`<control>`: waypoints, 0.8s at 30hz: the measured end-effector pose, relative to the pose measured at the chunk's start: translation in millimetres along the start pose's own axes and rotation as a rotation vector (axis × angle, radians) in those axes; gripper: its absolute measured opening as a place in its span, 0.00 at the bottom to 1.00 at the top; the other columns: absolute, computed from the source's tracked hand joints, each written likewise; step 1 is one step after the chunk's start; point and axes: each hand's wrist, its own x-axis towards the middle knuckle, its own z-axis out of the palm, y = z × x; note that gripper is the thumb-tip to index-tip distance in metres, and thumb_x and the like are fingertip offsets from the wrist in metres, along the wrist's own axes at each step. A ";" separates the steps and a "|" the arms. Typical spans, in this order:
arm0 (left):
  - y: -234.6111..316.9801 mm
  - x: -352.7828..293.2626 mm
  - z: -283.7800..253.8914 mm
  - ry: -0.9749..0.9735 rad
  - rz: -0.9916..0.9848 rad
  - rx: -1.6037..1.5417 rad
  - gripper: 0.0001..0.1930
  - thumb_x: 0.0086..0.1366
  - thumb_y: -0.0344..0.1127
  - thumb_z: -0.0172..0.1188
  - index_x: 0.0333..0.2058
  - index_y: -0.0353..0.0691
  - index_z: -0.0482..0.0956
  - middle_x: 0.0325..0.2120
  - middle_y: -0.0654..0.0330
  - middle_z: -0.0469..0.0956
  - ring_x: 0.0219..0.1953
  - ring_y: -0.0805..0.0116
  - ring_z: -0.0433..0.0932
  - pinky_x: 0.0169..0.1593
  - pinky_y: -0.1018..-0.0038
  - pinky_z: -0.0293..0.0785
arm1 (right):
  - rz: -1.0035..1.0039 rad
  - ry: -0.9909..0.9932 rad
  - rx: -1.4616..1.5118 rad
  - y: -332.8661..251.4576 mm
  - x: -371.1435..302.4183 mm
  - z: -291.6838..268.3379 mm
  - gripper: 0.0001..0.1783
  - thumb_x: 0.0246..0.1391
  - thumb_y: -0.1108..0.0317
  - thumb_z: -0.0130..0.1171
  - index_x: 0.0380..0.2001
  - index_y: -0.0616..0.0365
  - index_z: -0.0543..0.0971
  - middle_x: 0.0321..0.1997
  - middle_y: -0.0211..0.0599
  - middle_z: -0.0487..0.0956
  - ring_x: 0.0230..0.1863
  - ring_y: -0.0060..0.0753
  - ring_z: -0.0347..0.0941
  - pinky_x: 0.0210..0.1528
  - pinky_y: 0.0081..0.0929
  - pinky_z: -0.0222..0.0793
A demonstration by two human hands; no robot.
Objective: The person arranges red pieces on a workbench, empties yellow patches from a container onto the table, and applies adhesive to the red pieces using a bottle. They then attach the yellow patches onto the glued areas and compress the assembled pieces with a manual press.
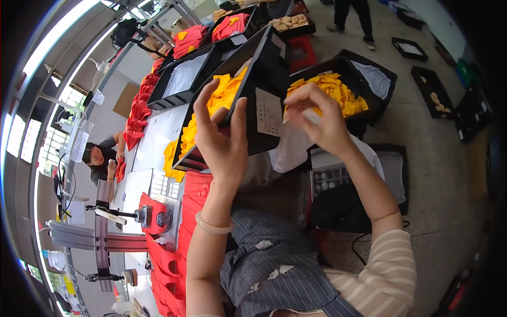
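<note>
In front of a dark striped apron, two bare hands are up by a big black box. The left hand is over the near side of the box, with its thumb and first finger wide apart (I cannot tell if it is touching the box). The right hand is near a white paper on the end of the box. Its fingers are bent, and I cannot tell if they are pinching something. Yellow pieces are in the box, and more lie beside it on the left. A white bag hangs under the right hand. Red pieces lie in a row on the left. Past the right hand, another black box has yellow pieces too. Farther off, a person sits by a red pile, and someone's dark legs are on the floor.
</note>
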 end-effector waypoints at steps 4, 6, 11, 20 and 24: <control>2.8 1.9 -0.5 0.015 0.013 0.036 0.22 0.60 0.28 0.59 0.52 0.34 0.65 0.50 0.57 0.70 0.35 0.78 0.75 0.39 0.83 0.72 | -0.018 -0.037 -0.161 -7.6 -23.5 3.0 0.25 0.36 0.66 0.73 0.38 0.56 0.72 0.35 0.30 0.74 0.39 0.26 0.74 0.37 0.19 0.68; 3.8 1.0 1.4 0.014 0.009 0.028 0.22 0.60 0.29 0.60 0.53 0.34 0.65 0.51 0.57 0.70 0.34 0.78 0.75 0.38 0.83 0.71 | -0.032 -0.016 -0.227 -5.0 -29.8 3.1 0.28 0.33 0.68 0.74 0.39 0.56 0.71 0.36 0.30 0.74 0.39 0.27 0.74 0.37 0.19 0.69; 2.5 -0.1 0.7 0.006 0.015 0.055 0.24 0.60 0.29 0.60 0.54 0.34 0.63 0.51 0.57 0.70 0.30 0.79 0.74 0.35 0.83 0.71 | 0.236 -0.099 0.137 2.8 -36.7 9.5 0.21 0.40 0.73 0.69 0.38 0.61 0.71 0.38 0.35 0.76 0.41 0.27 0.74 0.44 0.22 0.70; 4.3 1.9 -5.8 -0.007 0.017 0.093 0.26 0.60 0.33 0.61 0.55 0.34 0.63 0.53 0.56 0.69 0.29 0.78 0.74 0.35 0.82 0.71 | 0.222 0.024 -0.666 34.8 -33.4 -44.7 0.18 0.40 0.77 0.63 0.38 0.56 0.77 0.43 0.40 0.77 0.43 0.39 0.75 0.44 0.29 0.68; -5.3 5.9 -9.0 0.006 0.036 0.131 0.26 0.60 0.33 0.61 0.55 0.34 0.63 0.52 0.56 0.69 0.29 0.78 0.74 0.35 0.82 0.71 | -0.012 0.137 -1.060 20.7 -24.2 -39.5 0.24 0.37 0.72 0.67 0.43 0.53 0.76 0.49 0.34 0.74 0.52 0.41 0.69 0.51 0.33 0.64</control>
